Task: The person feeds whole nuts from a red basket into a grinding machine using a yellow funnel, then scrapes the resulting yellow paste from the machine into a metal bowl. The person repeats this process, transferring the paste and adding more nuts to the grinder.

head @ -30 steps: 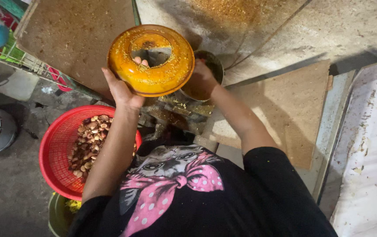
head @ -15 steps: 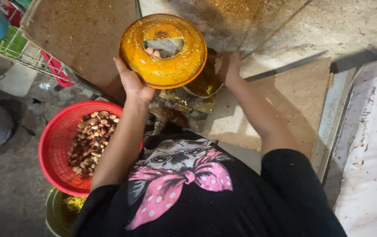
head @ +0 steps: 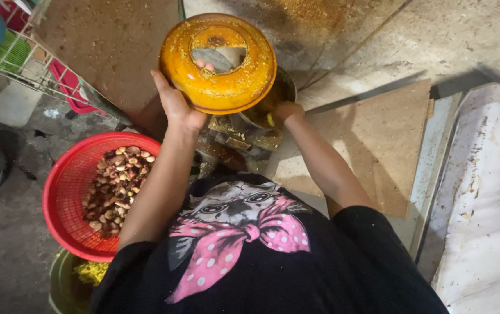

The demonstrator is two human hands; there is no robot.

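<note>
Head view: left hand (head: 177,107) fingers gripping orange ring-shaped bowl (head: 218,64), higher than before; right hand's (head: 285,110) fingers unclear.

We cannot see most of the metal pot (head: 279,93): the orange ring-shaped lid (head: 218,64) covers it. Our right hand (head: 285,110) is partly tucked under that lid. The green bucket (head: 67,285) runs off the bottom edge, half hidden beneath the red basket (head: 67,192).

ring-shaped lid (head: 218,78) above metal pot (head: 273,99) | basket (head: 64,192) left, nuts (head: 113,186) inside | bucket (head: 67,285) beneath basket
</note>
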